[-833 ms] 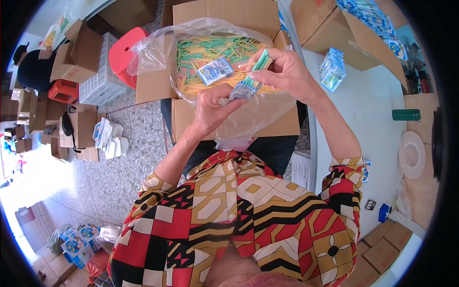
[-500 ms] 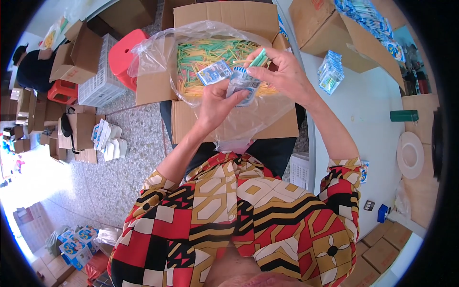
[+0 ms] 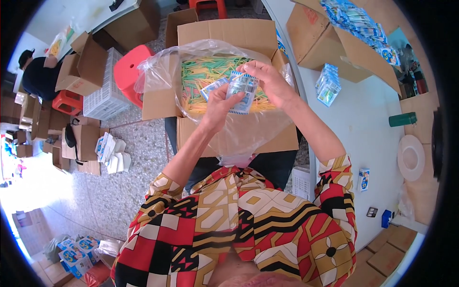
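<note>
A small blue-and-white plastic packet point(image 3: 243, 93) is gripped in my left hand point(image 3: 219, 106), thumb across its front. My right hand point(image 3: 268, 82) is closed at the packet's top edge, its fingertips touching the opening. A second packet point(image 3: 208, 89) shows partly behind my left hand. Beneath both hands stands a cardboard box point(image 3: 239, 29) lined with clear plastic. Many thin yellow, green and pink sticks point(image 3: 203, 67) fill it. Whether sticks are inside the held packet, I cannot make out.
At right, packets point(image 3: 328, 85) lie in a pile on a white table point(image 3: 342, 136). A carton heaped with more packets point(image 3: 356, 24) stands behind. A red stool point(image 3: 131, 67) and a white crate point(image 3: 107, 91) are at left. A person in dark clothing point(image 3: 40, 74) sits farther left.
My right hand has moved left and down onto the packet's top edge. The green sticks it held no longer show. The whole view has shifted slightly.
</note>
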The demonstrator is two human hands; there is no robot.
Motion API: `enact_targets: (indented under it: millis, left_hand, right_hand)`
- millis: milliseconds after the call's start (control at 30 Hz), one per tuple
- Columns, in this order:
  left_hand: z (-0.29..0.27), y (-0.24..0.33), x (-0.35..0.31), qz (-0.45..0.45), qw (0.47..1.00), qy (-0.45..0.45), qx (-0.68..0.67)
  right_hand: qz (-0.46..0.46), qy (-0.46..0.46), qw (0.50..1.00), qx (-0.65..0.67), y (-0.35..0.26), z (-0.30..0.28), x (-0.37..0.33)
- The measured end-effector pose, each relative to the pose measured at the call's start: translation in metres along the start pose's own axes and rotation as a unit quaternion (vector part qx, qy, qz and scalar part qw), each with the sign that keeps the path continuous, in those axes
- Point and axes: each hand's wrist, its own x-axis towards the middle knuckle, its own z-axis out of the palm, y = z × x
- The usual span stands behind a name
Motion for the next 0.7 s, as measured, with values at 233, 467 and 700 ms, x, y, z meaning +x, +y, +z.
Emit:
enact_targets:
  millis: [233,467,700]
  left_hand:
    - [0.001,0.003,0.001,-0.016,1.000,-0.004,-0.021]
    - [0.000,0.006,-0.003,-0.002,1.000,0.011,-0.002]
    - [0.001,0.007,-0.005,0.012,1.000,0.005,0.020]
  right_hand:
    - [-0.020,0.009,0.994,-0.106,-0.006,0.004,0.002]
    - [-0.089,0.047,0.949,-0.298,-0.024,0.004,-0.006]
    - [-0.170,0.079,0.947,-0.262,-0.034,-0.002,-0.007]
